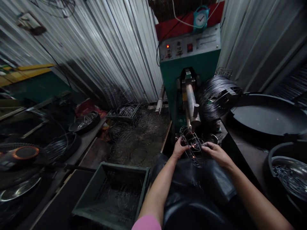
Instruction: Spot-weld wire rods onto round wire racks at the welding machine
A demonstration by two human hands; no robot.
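Observation:
A round wire frame (pixel 197 158) hangs between my hands at the metal tip of a green machine (pixel 168 76). My left hand (pixel 179 147) pinches its left side, and my right hand (pixel 213 150) has thumb and fingers closed on its right side. Small orange glints show on the wires between the hands. Just above them, the thick metal electrode arm (pixel 192 102) of the machine points down at the frame. Which wires touch the tip is too small to tell.
A green crate (pixel 102 188) with wire pieces stands at lower left. Wire rings (pixel 136 150) lie behind it. Right of the machine are a wire bundle (pixel 217 99), a large dark tray (pixel 271 116) and a bowl of metal parts (pixel 291 175). Corrugated metal (pixel 120 41) forms the wall.

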